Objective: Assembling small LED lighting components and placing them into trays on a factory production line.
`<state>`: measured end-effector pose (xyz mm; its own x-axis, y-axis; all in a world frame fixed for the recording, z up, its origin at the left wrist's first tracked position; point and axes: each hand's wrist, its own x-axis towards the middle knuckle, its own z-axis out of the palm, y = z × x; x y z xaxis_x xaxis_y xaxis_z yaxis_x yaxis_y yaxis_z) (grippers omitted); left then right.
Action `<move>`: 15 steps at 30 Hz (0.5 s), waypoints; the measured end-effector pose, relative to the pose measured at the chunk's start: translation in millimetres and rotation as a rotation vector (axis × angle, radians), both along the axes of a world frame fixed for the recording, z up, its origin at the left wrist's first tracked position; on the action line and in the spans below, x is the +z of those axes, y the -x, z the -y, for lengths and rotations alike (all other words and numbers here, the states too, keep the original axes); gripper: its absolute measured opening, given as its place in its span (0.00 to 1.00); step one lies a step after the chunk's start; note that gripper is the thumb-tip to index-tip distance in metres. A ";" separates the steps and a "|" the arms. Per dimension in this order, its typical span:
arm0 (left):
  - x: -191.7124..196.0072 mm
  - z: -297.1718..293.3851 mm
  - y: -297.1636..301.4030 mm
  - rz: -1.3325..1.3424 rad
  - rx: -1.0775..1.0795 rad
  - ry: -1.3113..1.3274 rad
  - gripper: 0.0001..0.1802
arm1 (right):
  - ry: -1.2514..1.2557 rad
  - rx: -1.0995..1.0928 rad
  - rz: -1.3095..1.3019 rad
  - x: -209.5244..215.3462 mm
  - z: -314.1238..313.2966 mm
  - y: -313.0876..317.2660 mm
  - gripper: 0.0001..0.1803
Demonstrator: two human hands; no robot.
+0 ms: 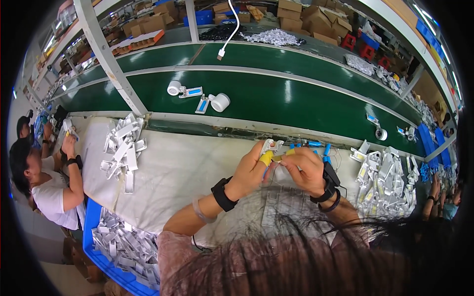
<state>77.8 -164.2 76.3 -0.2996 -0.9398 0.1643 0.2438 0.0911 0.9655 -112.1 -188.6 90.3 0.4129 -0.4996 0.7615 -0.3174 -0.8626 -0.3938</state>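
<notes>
Over the pale worktop [197, 163], my left hand [247, 172] is closed around a small white plastic housing [270, 146], whose upper end shows above the fingers. A yellow cover wraps a fingertip of this hand. Close beside it, my right hand [307, 172], also with yellow on a finger, pinches a small flat yellowish piece [277, 159] against the housing. Whether that piece touches the housing cannot be told. Blue cylindrical batteries [312, 144] with thin wires lie just beyond my right hand. Below my hands is a clear plastic tray [284, 204], partly hidden by hair.
White housings are heaped at left [126, 148] and right [385, 180], and fill a blue bin [91, 232] at lower left. Beyond runs a green conveyor belt [276, 98] carrying white lamp units [219, 102]. A white cable [236, 24] hangs overhead. A co-worker [54, 187] sits at left.
</notes>
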 end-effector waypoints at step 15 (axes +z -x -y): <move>6.8 -10.1 6.7 0.105 0.019 0.133 0.20 | 0.150 0.007 0.012 3.9 1.0 -3.1 0.14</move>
